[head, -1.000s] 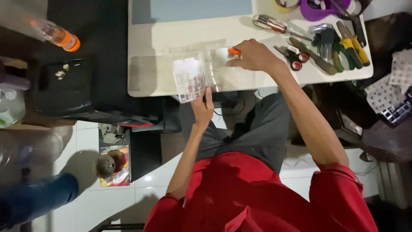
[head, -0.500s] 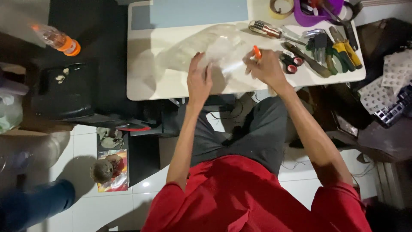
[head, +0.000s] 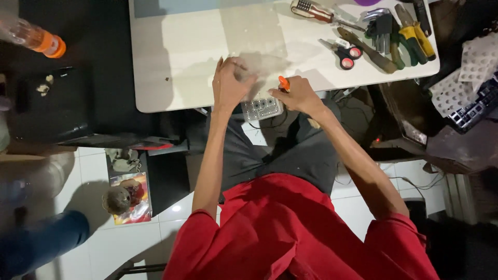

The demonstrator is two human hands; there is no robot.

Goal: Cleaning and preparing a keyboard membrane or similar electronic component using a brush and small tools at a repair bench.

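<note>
I sit in a red shirt at a white table (head: 176,57). My left hand (head: 229,87) lies at the table's front edge, fingers curled over a crumpled clear plastic wrapper (head: 249,65). My right hand (head: 298,97) is closed on a small orange-tipped tool (head: 283,83) just right of it. A small grey panel with rows of pale buttons (head: 262,108) juts over the table edge between and below both hands, partly hidden by them. Whether the wrapper is still around the panel I cannot tell.
Red-handled scissors (head: 345,54), a red-handled screwdriver (head: 311,10), hex keys (head: 381,26) and green-yellow pliers (head: 412,31) lie at the table's back right. An orange-capped bottle (head: 36,39) rests on the black surface to the left. Another person's blue-clad leg (head: 36,243) shows at lower left.
The view has tightened on the table. Both hands came together at the front edge, the clear wrapper is flatter under my left hand, and the grey button panel now shows between the hands.
</note>
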